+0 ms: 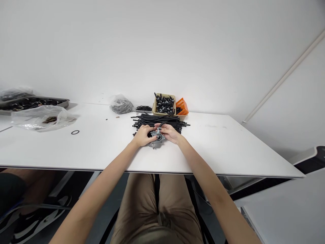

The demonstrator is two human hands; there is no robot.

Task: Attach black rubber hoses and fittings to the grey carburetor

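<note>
A small grey metal carburetor (158,138) is between my two hands, low over the white table. My left hand (143,135) is closed around its left side, with the thumb laid across the front near a round opening. A short curved black rubber hose (162,124) rises from the carburetor's top. My right hand (170,132) has its fingers closed at the hose's lower end, against the carburetor's upper right; the exact grip is partly hidden. Just behind both hands lies a wide pile of black rubber hoses (149,119).
At the back stand a beige basket (153,110) of black parts with grey clips, a tilted orange basket (185,107), a small tray (143,108) and a plastic bag (121,104). Leftward are a black ring (75,132), a clear bag (42,118) and a metal tray (65,101). Another person's legs show below left.
</note>
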